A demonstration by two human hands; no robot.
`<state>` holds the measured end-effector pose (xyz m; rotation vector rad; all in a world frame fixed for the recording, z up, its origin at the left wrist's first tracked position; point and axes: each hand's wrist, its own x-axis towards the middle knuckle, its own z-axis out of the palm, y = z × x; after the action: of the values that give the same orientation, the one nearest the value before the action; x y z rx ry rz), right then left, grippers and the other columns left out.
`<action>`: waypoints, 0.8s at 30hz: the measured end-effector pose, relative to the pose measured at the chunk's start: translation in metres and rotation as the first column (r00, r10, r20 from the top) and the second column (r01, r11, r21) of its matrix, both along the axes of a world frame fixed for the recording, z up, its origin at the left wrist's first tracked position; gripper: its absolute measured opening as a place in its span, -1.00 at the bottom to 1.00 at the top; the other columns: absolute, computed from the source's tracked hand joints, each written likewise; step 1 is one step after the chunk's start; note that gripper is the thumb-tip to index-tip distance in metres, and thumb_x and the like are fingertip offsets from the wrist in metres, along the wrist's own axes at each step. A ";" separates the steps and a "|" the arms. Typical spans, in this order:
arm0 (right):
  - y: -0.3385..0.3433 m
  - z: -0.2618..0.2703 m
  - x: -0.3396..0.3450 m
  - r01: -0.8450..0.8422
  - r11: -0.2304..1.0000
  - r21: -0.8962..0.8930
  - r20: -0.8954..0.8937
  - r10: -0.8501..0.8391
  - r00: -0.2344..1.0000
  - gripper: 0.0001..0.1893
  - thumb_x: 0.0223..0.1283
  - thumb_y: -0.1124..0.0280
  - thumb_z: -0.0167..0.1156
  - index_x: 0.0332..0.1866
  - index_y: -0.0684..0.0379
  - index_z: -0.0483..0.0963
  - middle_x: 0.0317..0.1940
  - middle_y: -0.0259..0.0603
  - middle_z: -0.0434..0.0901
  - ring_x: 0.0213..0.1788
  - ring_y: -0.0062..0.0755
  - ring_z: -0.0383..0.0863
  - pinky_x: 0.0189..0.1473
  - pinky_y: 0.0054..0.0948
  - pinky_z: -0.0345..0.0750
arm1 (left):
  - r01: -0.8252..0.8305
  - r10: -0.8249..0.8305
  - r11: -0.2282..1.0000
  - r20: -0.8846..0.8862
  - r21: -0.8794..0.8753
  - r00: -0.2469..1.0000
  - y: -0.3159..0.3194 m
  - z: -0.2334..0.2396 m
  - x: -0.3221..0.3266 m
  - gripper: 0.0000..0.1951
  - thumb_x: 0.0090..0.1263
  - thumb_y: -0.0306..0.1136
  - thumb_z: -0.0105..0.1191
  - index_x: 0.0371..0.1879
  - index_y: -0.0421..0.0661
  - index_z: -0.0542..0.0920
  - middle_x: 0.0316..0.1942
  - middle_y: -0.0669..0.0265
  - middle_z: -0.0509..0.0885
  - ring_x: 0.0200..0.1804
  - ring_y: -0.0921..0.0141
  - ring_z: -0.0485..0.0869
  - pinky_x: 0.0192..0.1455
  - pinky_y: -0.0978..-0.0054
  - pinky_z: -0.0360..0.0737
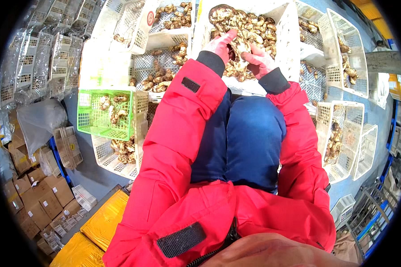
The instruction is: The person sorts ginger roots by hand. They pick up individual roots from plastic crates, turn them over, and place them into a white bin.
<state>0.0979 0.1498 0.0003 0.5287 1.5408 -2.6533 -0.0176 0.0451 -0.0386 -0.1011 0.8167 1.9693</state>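
A white crate (287,43) full of brown-and-cream matsutake-like mushrooms (257,33) stands before my knees. My left hand (222,45), in a pinkish glove, grips a large pale mushroom (241,46) from its left side, index finger stretched along it. On the other side of that mushroom is my right hand (262,62), also gloved, with thumb and fingers at its lower part. Whether the right fingers close on it is partly hidden. A very large brown-capped mushroom (221,14) lies at the crate's far left corner.
White plastic baskets (351,63) with mushrooms stand at both sides. A green basket (128,115) holding several mushrooms rests on others at left. Cardboard boxes (41,197) and yellow wrapped packages (105,217) lie lower left. A metal rack (376,210) stands lower right.
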 end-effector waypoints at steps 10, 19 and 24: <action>0.004 -0.008 -0.002 -0.053 0.998 0.044 -0.065 0.056 0.996 -0.42 -0.13 0.53 0.16 0.09 0.33 0.16 -0.39 -0.43 0.40 -0.47 -0.76 0.30 -0.45 -0.74 0.26 | -0.082 0.083 0.994 0.003 -0.069 0.997 -0.001 0.016 0.007 -0.66 0.03 -0.31 0.16 -0.22 -0.11 0.42 -0.30 0.29 0.50 -0.22 0.39 0.48 -0.21 0.44 0.46; 0.002 -0.012 -0.001 0.012 1.000 0.022 -0.155 -0.009 0.988 -0.41 -0.11 0.55 0.14 0.11 0.34 0.13 -0.23 -0.37 0.42 -0.27 -0.68 0.37 -0.27 -0.67 0.33 | -0.055 0.055 0.998 -0.012 -0.039 0.998 0.005 0.001 0.004 -0.69 0.08 -0.26 0.12 -0.23 -0.10 0.43 -0.31 0.32 0.52 -0.26 0.42 0.49 -0.26 0.47 0.45; 0.002 0.000 0.000 -0.070 0.991 0.112 -0.088 0.080 0.993 -0.45 -0.09 0.50 0.13 0.09 0.22 0.17 -0.27 -0.40 0.41 -0.33 -0.69 0.34 -0.33 -0.66 0.30 | -0.071 0.071 0.997 -0.029 -0.020 0.997 0.002 0.003 0.002 -0.65 0.17 -0.22 -0.01 -0.11 -0.12 0.36 -0.17 0.25 0.48 -0.13 0.34 0.46 -0.09 0.37 0.39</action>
<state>0.0975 0.1516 0.0003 0.3488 1.7023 -2.5839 -0.0156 0.0476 -0.0354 -0.1162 0.8634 2.0332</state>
